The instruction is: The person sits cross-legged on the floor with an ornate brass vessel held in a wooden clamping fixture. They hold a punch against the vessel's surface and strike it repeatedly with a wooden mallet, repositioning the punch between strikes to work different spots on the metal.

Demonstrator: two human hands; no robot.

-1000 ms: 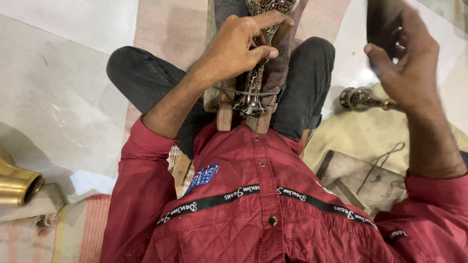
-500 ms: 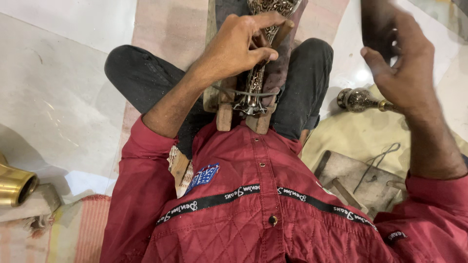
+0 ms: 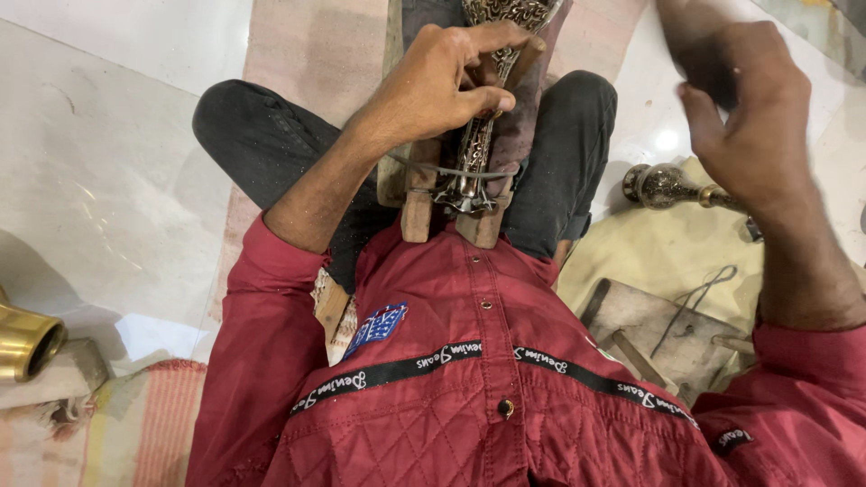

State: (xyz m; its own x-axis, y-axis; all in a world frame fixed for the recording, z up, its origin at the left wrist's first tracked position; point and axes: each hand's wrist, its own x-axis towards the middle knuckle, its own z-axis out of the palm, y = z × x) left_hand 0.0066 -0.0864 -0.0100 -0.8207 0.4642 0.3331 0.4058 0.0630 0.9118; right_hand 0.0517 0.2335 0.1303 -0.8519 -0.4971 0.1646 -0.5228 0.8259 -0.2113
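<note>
My left hand point(image 3: 442, 86) grips the upper part of an ornate, dark, engraved metal piece point(image 3: 471, 153). The piece stands between two wooden clamp blocks point(image 3: 417, 203) held between my legs, with a wire looped around it. My right hand point(image 3: 753, 126) is raised at the upper right, apart from the piece. Its fingers are curled around a dark tool point(image 3: 690, 50) that is blurred and partly cut off by the frame's top edge. My red quilted shirt fills the lower middle.
An engraved brass knob-like piece point(image 3: 663, 185) lies on a cream cloth point(image 3: 658, 261) at the right. Below it sits a wooden block point(image 3: 667, 329) with wire and a peg. A shiny brass vessel point(image 3: 27, 343) stands at the left edge, beside a striped mat point(image 3: 153, 415) on a pale stone floor.
My right hand with the dark tool has shifted slightly and is blurred by motion. My left hand keeps its grip on the ornate piece.
</note>
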